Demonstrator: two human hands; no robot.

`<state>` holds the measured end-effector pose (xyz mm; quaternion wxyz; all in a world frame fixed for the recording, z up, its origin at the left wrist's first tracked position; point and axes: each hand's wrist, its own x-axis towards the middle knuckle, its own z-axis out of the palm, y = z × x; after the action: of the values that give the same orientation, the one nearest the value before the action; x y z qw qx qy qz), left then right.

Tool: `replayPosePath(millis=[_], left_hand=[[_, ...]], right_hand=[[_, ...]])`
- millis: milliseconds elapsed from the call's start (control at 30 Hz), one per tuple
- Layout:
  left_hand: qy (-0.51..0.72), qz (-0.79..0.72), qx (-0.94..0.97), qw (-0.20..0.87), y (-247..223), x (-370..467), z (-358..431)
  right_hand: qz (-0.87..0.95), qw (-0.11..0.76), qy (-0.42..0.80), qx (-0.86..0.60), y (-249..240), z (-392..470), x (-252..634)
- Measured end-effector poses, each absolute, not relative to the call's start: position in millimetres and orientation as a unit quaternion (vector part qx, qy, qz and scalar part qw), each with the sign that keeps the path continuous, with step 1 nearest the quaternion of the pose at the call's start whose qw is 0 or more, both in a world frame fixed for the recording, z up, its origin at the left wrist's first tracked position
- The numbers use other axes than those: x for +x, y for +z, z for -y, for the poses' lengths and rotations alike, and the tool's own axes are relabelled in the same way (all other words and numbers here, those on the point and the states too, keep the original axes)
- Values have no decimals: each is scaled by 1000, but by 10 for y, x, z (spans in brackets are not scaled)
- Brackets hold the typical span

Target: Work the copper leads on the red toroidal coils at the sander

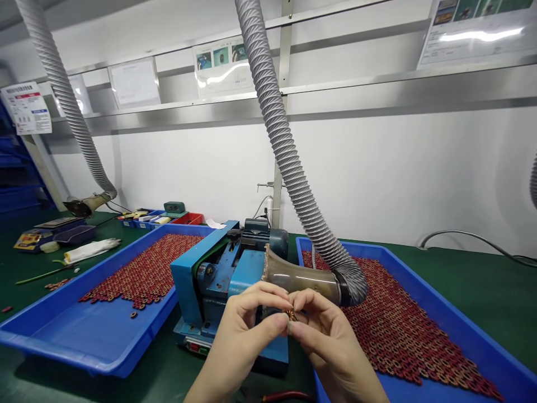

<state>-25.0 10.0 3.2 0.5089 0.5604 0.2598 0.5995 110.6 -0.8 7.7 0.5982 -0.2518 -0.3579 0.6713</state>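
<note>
Blue machine (pixel 218 280) and grey hose (pixel 293 168) sit just behind both hands.

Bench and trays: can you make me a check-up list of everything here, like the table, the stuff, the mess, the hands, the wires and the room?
Surface: green bench, two blue trays on it.
Job's things: small ring part pinched between both hands; left tray partly filled with red rings, right tray mostly filled; blue machine between them.
Clutter: white glove, small bins, a red-handled tool at the bench's near edge.
Hands: left hand and right hand both shut on the part.
Cables: grey cable along the wall; thin wires behind the machine.
Surroundings: two ribbed hoses, white wall, posted sheets.
</note>
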Motion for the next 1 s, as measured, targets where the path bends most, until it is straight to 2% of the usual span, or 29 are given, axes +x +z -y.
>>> replayPosePath(millis=[400,567,767,1000], left_hand=[[643,-236,484,545,-21,-220,-70],[700,-274,442,489,-1,-276,-77],[621,-297,530,495,29,-281,-90],[668,-279,504,471,36,-250,-65]], right_hand=[[382,580,687,-213,44,1,1094],[396,572,684,-217,57,-2,1110],[402,569,693,-187,25,-19,1109],[443,552,691,-147,-61,-92,1119]])
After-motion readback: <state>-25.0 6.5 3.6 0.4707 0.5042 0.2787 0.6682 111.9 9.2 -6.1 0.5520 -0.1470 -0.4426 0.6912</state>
